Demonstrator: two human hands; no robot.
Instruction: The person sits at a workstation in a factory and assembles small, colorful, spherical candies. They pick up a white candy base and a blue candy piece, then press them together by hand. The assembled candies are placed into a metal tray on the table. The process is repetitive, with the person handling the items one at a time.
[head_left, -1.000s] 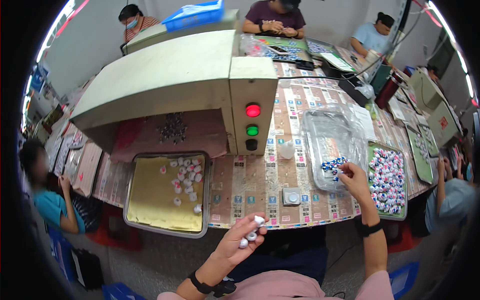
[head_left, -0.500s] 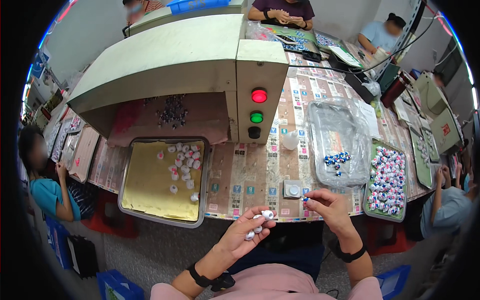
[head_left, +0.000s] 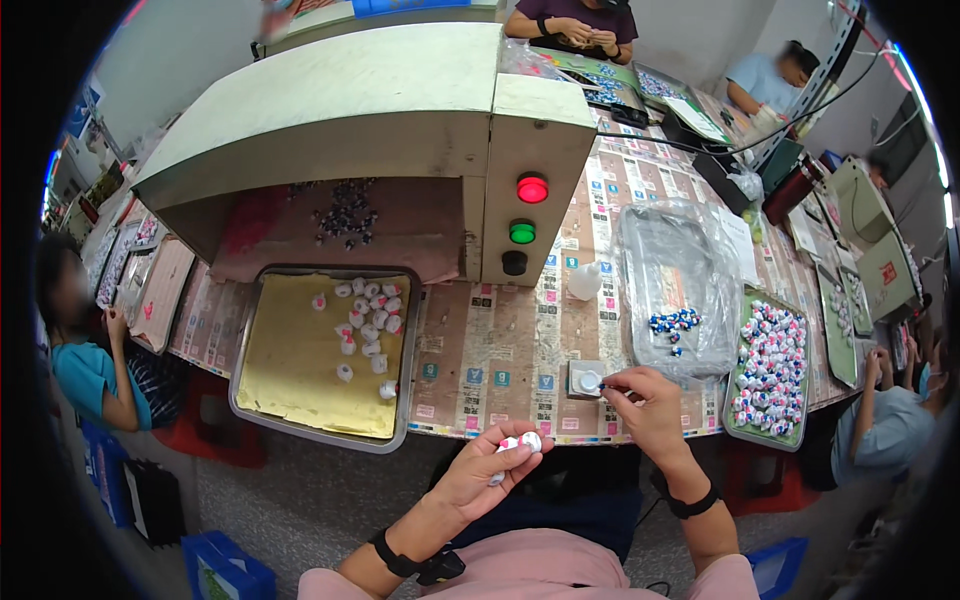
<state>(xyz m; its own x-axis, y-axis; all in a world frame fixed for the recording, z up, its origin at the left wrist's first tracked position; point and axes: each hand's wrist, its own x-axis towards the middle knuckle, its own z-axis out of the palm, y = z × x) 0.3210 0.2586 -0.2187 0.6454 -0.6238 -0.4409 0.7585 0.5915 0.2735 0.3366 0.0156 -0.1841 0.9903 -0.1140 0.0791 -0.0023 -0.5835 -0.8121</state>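
Right hand (head_left: pixel 655 410): thumb and fingertips pinching a tiny blue bit (head_left: pixel 603 388), right by the white cup (head_left: pixel 589 381) at your 10 o'clock. Can't tell if it's actually touching.
Left hand (head_left: pixel 480 475): 8 o'clock from your right, fingers curled round a few white balls (head_left: pixel 530 441), pink marks showing. You've closed up on them a little since half a second ago.
Blue bit: a second ago your right hand was over at the clear tray (head_left: pixel 680 240), then just right of the cup, now at its edge. So as I read it, fetching is done and you're on the cup part, with the balls held apart from both.
Clear tray: 12 o'clock from your right hand, more blue bits in a little cluster.
Bottle (head_left: pixel 585 281): 11 o'clock from that hand, white, upright.
Green tray (head_left: pixel 793 438): 2 o'clock, loaded with pink, white and blue balls.
Yellow tray (head_left: pixel 300 360): 10 o'clock from your left hand, loose balls mostly toward its far right.
Machine (head_left: pixel 330 110): 11 o'clock, beige, red and green lamps lit.
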